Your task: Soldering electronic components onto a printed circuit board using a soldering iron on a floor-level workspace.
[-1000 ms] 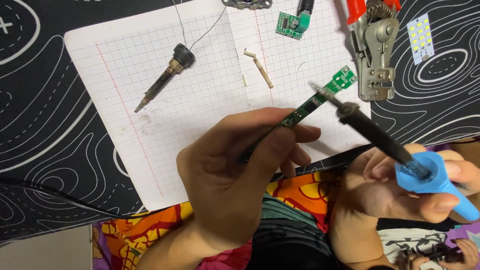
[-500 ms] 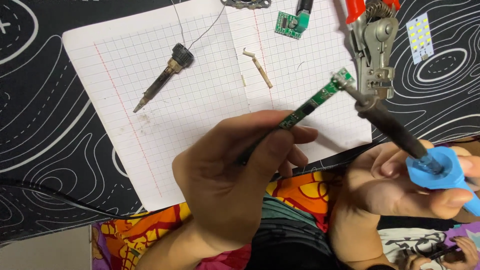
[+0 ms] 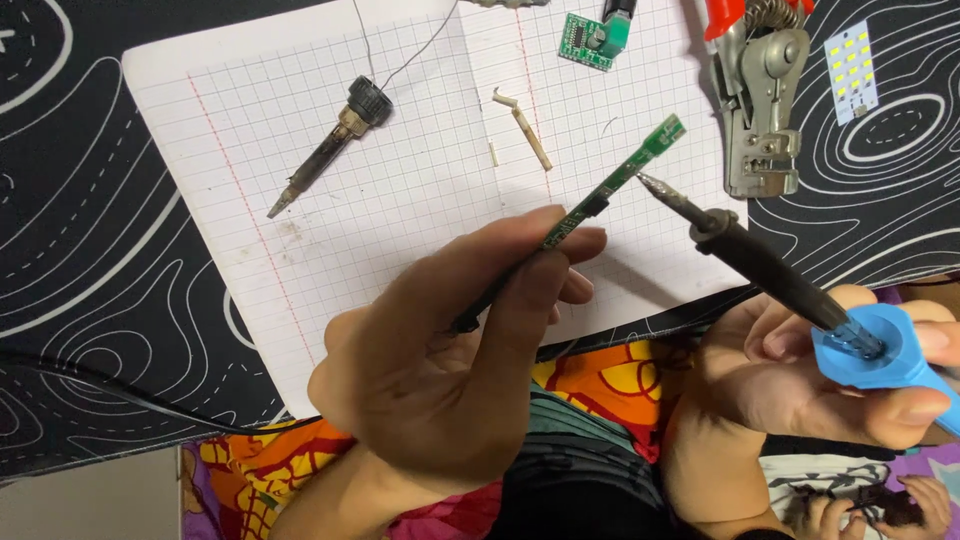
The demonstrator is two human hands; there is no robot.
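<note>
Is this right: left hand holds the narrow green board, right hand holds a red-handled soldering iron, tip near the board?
Not quite. The head view shows the soldering iron in the right hand has a blue handle, not red. The left hand does hold the narrow green board, tip near it.

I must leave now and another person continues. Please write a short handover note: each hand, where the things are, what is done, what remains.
Left hand: grip shut on the narrow green circuit strip, held above the grid paper.
Right hand: grip shut on the blue-handled soldering iron; its tip sits beside the strip's upper part, contact unclear.
Spare iron element lies on the paper.
Done: both are in position. Left: any joint; none can be made out.
</note>
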